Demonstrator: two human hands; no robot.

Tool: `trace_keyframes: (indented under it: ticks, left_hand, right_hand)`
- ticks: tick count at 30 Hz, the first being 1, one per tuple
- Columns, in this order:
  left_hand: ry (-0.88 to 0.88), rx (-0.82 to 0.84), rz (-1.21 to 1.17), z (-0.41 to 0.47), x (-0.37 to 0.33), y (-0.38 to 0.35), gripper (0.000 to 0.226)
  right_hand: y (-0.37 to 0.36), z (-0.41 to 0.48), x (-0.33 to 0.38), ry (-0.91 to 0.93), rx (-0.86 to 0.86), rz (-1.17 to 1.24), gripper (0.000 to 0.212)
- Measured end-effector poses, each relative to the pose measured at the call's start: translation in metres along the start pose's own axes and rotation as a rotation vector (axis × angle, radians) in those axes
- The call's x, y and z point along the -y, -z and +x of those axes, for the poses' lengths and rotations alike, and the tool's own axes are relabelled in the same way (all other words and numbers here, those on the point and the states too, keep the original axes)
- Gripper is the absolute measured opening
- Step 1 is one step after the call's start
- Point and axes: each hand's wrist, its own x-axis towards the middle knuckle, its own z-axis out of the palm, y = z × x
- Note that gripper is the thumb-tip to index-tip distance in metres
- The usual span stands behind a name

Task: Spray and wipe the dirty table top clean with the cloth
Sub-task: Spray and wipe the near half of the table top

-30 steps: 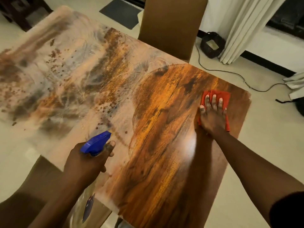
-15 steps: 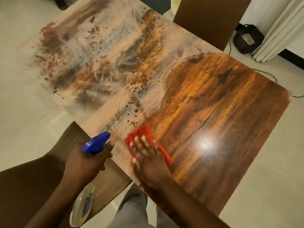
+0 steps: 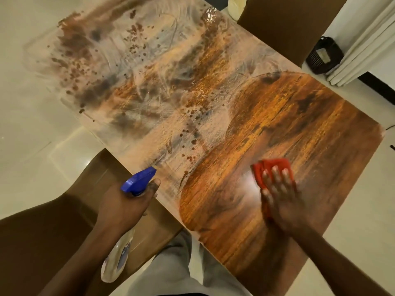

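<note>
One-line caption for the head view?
Right hand presses red cloth on the table's cleaned side; left hand holds spray bottle.

- The right hand [image 3: 280,195] is smeared by motion blur; its fingers lose their outlines.
- That hand lies flat on the cloth [image 3: 269,170] and hides most of it; only the far red edge shows, blurred.
- The left hand [image 3: 126,202] wraps the neck of the bottle [image 3: 118,258], hiding the trigger; the label is too blurred to read.
- The table [image 3: 267,124] is cut off at the top edge, and its far corner is out of view.
- The chair [image 3: 288,24] behind the table is cropped at the top.
- A dark box [image 3: 323,55] on the floor is partly hidden by the curtain [image 3: 363,45]; its label is too small to read.
</note>
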Motion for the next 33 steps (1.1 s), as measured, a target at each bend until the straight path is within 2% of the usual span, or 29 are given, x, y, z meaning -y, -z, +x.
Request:
trace_keyframes:
  ticks: [5, 9, 11, 14, 18, 20, 23, 26, 33]
  left_hand:
    - [0.018, -0.032, -0.023, 0.013, 0.005, 0.017, 0.044]
    - [-0.002, -0.074, -0.099, 0.020, 0.006, 0.031, 0.028]
    - [0.008, -0.091, -0.123, 0.023, 0.007, 0.037, 0.034]
    - [0.030, -0.118, -0.172, 0.026, 0.008, 0.044, 0.034]
    - [0.038, -0.135, -0.207, 0.029, 0.007, 0.050, 0.035]
    - [0.026, -0.145, -0.195, 0.032, 0.008, 0.052, 0.035]
    - [0.007, -0.135, -0.155, 0.035, 0.009, 0.053, 0.038]
    - [-0.033, -0.129, -0.141, 0.039, 0.008, 0.051, 0.035]
    - [-0.058, -0.082, -0.109, 0.045, 0.006, 0.046, 0.030]
  right_hand:
    - [0.043, 0.110, 0.011, -0.298, -0.093, 0.225, 0.067]
    - [0.056, 0.181, 0.071, -0.331, -0.109, 0.252, 0.064]
    - [0.056, 0.204, 0.112, -0.237, -0.063, 0.211, 0.067]
    - [0.048, 0.215, 0.186, 0.031, 0.019, 0.116, 0.075]
    - [0.010, 0.173, 0.282, 0.409, 0.084, 0.106, 0.072]
    - [-0.012, 0.140, 0.305, 0.519, 0.094, 0.094, 0.067]
    - [-0.037, 0.088, 0.303, 0.613, 0.073, 0.036, 0.065]
    - [-0.052, 0.033, 0.272, 0.634, 0.034, 0.014, 0.063]
    - [-0.060, -0.052, 0.162, 0.417, 0.028, -0.073, 0.062]
